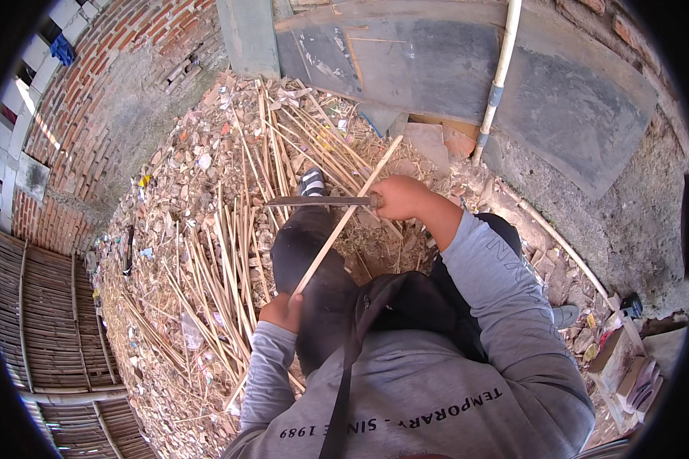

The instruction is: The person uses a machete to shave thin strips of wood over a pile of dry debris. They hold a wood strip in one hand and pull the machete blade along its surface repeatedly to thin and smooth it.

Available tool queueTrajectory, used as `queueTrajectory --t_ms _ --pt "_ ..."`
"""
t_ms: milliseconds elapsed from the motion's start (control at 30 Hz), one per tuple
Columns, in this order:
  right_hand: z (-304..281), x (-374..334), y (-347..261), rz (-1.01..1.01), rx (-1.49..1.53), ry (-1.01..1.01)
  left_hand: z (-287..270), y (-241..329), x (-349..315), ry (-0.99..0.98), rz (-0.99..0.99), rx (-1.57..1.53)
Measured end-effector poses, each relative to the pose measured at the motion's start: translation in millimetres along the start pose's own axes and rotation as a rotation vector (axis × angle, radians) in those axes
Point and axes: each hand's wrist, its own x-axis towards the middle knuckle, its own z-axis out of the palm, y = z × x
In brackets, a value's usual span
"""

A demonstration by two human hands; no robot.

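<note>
My left hand (282, 312) is closed around the lower end of a long, pale bamboo strip (323, 250). The strip slants up and to the right over my left thigh. In my right hand (400, 197) is the handle of a long, dark-bladed knife (314, 201), its blade pointing left. Blade and strip cross just left of my right fist; whether they touch there I cannot tell. Beside my left leg lie several loose bamboo strips (226, 264), and more strips (321, 145) are spread beyond my foot.
Shavings and rubble (149, 283) cover the ground. A brick wall (122, 84) rises at the left, with a slatted bamboo panel (46, 306) nearer me. Grey sheets (429, 69) lean at the back, beside an upright white pipe (501, 73). A box (616, 356) stands at the right.
</note>
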Motion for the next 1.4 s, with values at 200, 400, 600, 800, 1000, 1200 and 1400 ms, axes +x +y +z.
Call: queueTrajectory --t_ms 200,400,600,800,1000,1200,1400 --pt "-1 1 -1 0.012 0.006 -0.024 2 -2 0 0.015 0.002 -0.015" --pt "-3 -1 -3 -0.009 0.015 -0.015 2 -2 -1 0.008 -0.016 -0.014" --pt "-6 -3 -5 0.010 0.008 -0.021 2 -2 -1 0.020 -0.007 -0.027" --pt "-4 -3 -4 0.001 0.031 -0.019 3 -3 -1 0.017 -0.017 -0.027" --pt "0 -2 1 -0.042 0.048 0.001 3 -3 1 0.016 -0.013 -0.031" --pt "3 -2 2 -0.053 0.063 0.009 13 -18 2 0.087 0.049 -0.052" --pt "0 -1 0 -0.004 -0.012 -0.034 10 -11 3 0.072 0.028 -0.023"
